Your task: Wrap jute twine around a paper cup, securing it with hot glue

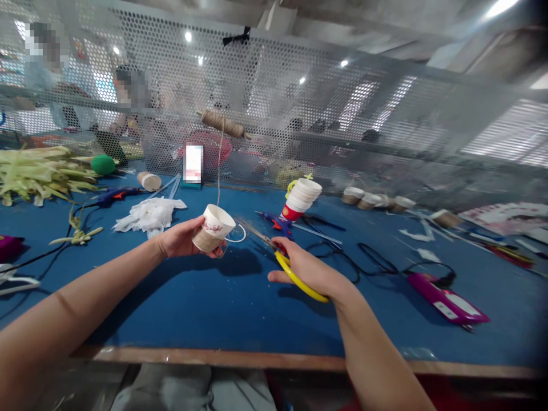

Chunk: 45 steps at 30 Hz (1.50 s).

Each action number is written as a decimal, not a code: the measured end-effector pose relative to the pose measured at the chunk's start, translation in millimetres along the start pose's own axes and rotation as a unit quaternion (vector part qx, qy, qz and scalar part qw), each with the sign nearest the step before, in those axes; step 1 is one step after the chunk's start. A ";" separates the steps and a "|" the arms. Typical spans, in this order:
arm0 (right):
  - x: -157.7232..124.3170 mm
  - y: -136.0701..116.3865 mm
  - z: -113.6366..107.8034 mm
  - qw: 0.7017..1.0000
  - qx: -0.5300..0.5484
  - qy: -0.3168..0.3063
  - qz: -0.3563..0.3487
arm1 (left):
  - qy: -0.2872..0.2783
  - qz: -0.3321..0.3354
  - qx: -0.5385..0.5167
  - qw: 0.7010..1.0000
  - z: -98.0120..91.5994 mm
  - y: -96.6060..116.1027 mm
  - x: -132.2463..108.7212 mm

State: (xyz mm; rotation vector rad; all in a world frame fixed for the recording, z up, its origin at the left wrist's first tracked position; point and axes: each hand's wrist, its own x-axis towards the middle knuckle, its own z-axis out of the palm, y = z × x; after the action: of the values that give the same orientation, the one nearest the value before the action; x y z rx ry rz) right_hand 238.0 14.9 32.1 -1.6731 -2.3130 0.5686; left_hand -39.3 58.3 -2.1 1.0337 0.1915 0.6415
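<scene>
My left hand (182, 237) is wrapped round a paper cup (218, 221), white above with a band of brown twine wound about its lower part. The cup tilts, its mouth facing up and right. A thin white strip (240, 234) curls out beside it. Twine (220, 165) runs from a spool (225, 124) on the mesh down behind the cup. In my right hand (306, 265) are scissors (295, 274) with yellow handles, their blades pointing left toward the cup and strip. Whether the blades touch the strip I cannot tell.
A stack of paper cups (303, 197) stands beyond the scissors, near a blue glue gun (276, 222). A purple power strip (447, 302) and black cables lie right. Crumpled white material (149, 216), another glue gun (113, 196) and dried husks (43, 168) lie left. Perforated mesh (274, 85) rises behind.
</scene>
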 end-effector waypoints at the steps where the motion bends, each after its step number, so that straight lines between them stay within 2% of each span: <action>1: -0.2 -0.1 -0.3 1.000 -0.002 -0.006 0.001 | 0.006 -0.001 -0.003 1.000 -0.1 0.1 0.3; 6: -1.0 8.5 -7.7 0.994 -0.089 -0.021 0.061 | 0.076 0.003 0.016 0.997 1.9 0.9 2.1; 10: -1.1 14.9 -12.1 0.985 -0.135 -0.020 0.102 | 0.183 0.033 0.069 0.980 7.5 0.8 4.4; 14: -1.3 9.3 -11.7 0.975 -0.173 -0.042 0.130 | 0.274 0.055 0.104 0.955 11.0 0.5 6.7; 16: -1.7 5.6 -11.2 0.970 -0.195 -0.068 0.130 | 0.293 0.056 0.107 0.948 11.0 0.5 7.7; 19: -2.9 2.8 -11.7 0.964 -0.212 -0.085 0.134 | 0.287 0.050 0.106 0.951 11.4 0.2 8.7; 22: -4.6 -0.4 -14.2 0.966 -0.211 -0.050 0.137 | 0.277 0.067 0.165 0.944 16.9 -2.0 8.6; 24: -5.5 -5.7 -15.7 0.975 -0.191 0.001 0.116 | 0.269 0.097 0.277 0.917 23.7 -5.2 7.7; 27: -2.5 -17.6 -15.2 0.994 -0.092 0.059 0.030 | 0.226 0.148 0.469 0.841 32.8 -11.2 7.0; 29: 5.4 -25.3 -12.6 0.995 -0.053 0.080 -0.021 | 0.242 0.184 0.520 0.798 33.4 -12.8 7.7; 32: 27.6 -32.7 -5.1 0.986 -0.122 0.082 -0.085 | 0.363 0.249 0.478 0.760 23.3 -5.0 8.7; 35: 55.7 -36.4 5.3 0.953 -0.260 0.022 -0.154 | 0.478 0.342 0.429 0.686 6.4 13.6 6.8; 37: 72.6 -39.6 12.8 0.930 -0.333 0.013 -0.157 | 0.519 0.389 0.414 0.639 -2.8 24.9 4.5; 38: 79.9 -42.0 16.4 0.923 -0.353 0.008 -0.154 | 0.525 0.400 0.416 0.626 -5.7 28.4 3.4; 40: 91.7 -48.6 23.6 0.916 -0.374 -0.007 -0.145 | 0.522 0.397 0.430 0.620 -8.2 30.0 2.3; 45: 107.4 -66.8 38.2 0.906 -0.399 -0.041 -0.135 | 0.496 0.320 0.470 0.657 -5.0 16.2 4.8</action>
State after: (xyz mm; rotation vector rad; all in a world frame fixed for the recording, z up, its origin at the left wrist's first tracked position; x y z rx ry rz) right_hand 130.9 91.5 22.8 -1.5407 -3.0001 -0.4510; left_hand -44.2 70.4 9.8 1.6536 1.2811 1.8683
